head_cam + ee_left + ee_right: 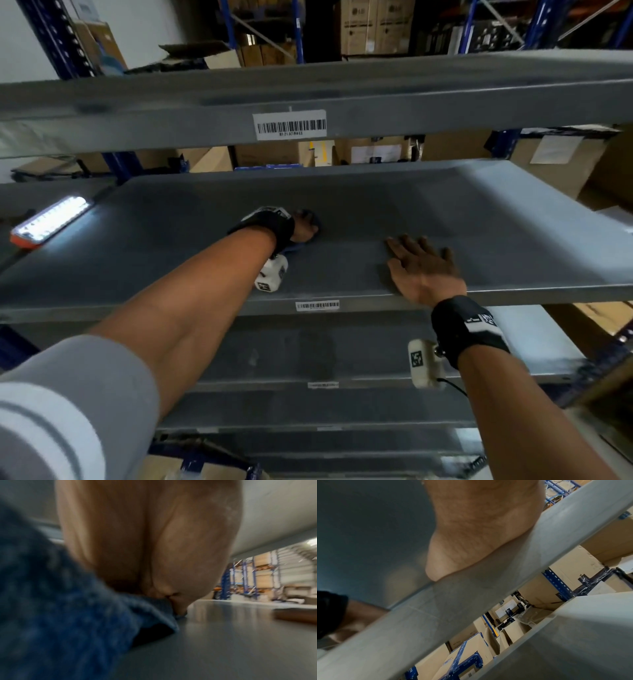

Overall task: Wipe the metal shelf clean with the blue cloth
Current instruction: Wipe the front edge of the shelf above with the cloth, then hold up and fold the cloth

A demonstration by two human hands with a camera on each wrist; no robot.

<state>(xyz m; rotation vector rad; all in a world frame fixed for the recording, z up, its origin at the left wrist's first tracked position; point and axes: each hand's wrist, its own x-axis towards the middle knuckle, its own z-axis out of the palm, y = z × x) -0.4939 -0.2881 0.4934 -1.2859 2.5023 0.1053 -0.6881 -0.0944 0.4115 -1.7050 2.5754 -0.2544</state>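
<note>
The person wears a grey sleeve (78,394) pushed up on the left arm. Each wrist has a black band (467,329) with white marks. A small white box (423,363) with a black square code hangs under each band.

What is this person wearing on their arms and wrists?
Both hands are bare. The left hand and right hand each have a black wrist strap with a white patch, carrying a small white camera box marked with a black square code. A thin black cable leaves the right one. A grey sleeve is pushed up the left arm.

The left hand (305,228) hides most of the blue cloth (313,222); its fingers are unseen.
</note>
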